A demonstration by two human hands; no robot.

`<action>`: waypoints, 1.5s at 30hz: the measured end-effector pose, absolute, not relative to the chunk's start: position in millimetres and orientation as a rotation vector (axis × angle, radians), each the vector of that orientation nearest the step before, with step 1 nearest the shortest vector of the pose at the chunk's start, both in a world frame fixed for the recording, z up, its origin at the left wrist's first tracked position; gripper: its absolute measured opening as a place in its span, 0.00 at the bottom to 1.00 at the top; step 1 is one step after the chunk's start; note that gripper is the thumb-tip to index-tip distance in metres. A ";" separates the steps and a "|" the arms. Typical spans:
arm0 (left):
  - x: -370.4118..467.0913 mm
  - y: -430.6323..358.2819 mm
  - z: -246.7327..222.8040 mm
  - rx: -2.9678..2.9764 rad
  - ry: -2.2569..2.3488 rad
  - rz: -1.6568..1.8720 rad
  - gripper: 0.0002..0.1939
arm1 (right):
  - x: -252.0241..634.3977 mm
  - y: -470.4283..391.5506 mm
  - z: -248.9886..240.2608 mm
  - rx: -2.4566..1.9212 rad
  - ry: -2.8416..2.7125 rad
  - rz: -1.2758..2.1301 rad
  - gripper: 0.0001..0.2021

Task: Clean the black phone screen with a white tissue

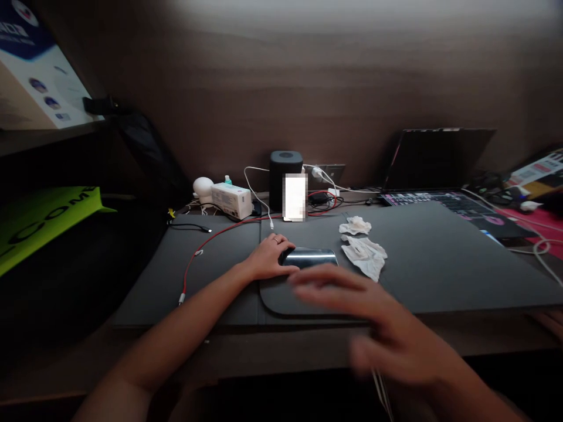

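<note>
A dark smartphone (310, 257) lies flat and lengthwise on the grey desk mat (422, 264), a bright streak reflected in its glass. My left hand (269, 258) has its thumb and fingers around the phone's left end; a ring shows on one finger. Nearer the camera, my right hand (365, 310) is smeared by motion. Its fingers stretch out to the left, the thumb hangs apart, and nothing shows in it. Two crumpled white tissues (364, 255) rest right of the phone. Behind my left hand ends a white charging cable (271, 224).
At the back stand a dark speaker (277, 181), a white box (231, 200) and a white rounded object (203, 187). A red cable (190, 266) curves over the mat's left. An open laptop (440, 161) is back right. A shelf with a box (44, 76) overhangs the left.
</note>
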State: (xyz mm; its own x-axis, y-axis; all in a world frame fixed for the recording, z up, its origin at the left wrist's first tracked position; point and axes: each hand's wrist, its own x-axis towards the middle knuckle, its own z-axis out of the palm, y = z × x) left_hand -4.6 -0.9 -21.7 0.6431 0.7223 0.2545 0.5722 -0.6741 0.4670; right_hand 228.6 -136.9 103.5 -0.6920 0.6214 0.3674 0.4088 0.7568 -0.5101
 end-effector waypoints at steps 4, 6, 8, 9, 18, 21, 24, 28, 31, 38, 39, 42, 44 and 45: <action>-3.5 -2.7 -18.4 2.511 1.034 0.599 0.31 | 288.9 -69.7 46.8 -1.338 -2.224 -0.036 0.20; -3.0 -3.8 -16.5 2.499 1.040 0.596 0.30 | 327.5 -48.9 15.8 -1.481 -2.214 -0.141 0.24; -2.6 -4.6 -15.5 2.488 1.041 0.600 0.30 | 352.9 -39.6 -3.3 -1.505 -2.299 -0.106 0.24; -2.4 -4.6 -15.5 2.486 1.038 0.601 0.29 | 358.6 -38.5 -7.4 -1.500 -2.309 -0.095 0.23; -2.3 -3.3 -17.4 2.485 1.038 0.589 0.29 | 299.6 -43.2 22.6 -1.255 -2.228 0.140 0.14; -2.0 -4.7 -15.3 2.482 1.038 0.594 0.29 | 271.5 -39.0 19.0 -1.178 -2.257 0.136 0.14; -1.1 -5.9 -13.0 2.476 1.044 0.595 0.29 | 250.0 -42.6 10.8 -1.209 -2.428 0.088 0.14; -0.1 -4.5 -13.1 2.457 1.048 0.604 0.29 | 242.4 -65.3 3.1 -1.215 -2.513 0.038 0.16; 0.1 -2.2 -15.4 2.452 1.048 0.607 0.30 | 250.8 -82.5 1.3 -1.184 -2.570 0.019 0.20; 0.3 -1.2 -16.9 2.395 1.081 0.612 0.32 | 271.7 -74.6 15.4 -1.186 -2.587 0.145 0.22; 0.6 -1.4 -16.6 2.389 1.085 0.616 0.32 | 272.0 -69.9 18.0 -1.192 -2.583 0.173 0.20; 1.5 -2.3 -15.6 2.388 1.092 0.629 0.32 | 266.8 -55.2 22.0 -1.180 -2.551 0.277 0.16; 2.2 -2.9 -14.7 2.389 1.089 0.635 0.32 | 256.7 -45.8 21.8 -1.161 -2.541 0.335 0.13; 2.5 -3.1 -14.3 2.386 1.089 0.637 0.31 | 249.4 -41.4 21.3 -1.153 -2.546 0.353 0.12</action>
State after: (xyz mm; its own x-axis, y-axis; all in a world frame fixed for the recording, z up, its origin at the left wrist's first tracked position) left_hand 2.5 -3.1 -14.3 0.5840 0.7800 0.2246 0.5778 -0.5938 0.5599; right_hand 249.4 -41.4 21.3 -0.6213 0.7605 0.1887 0.6806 0.6431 -0.3511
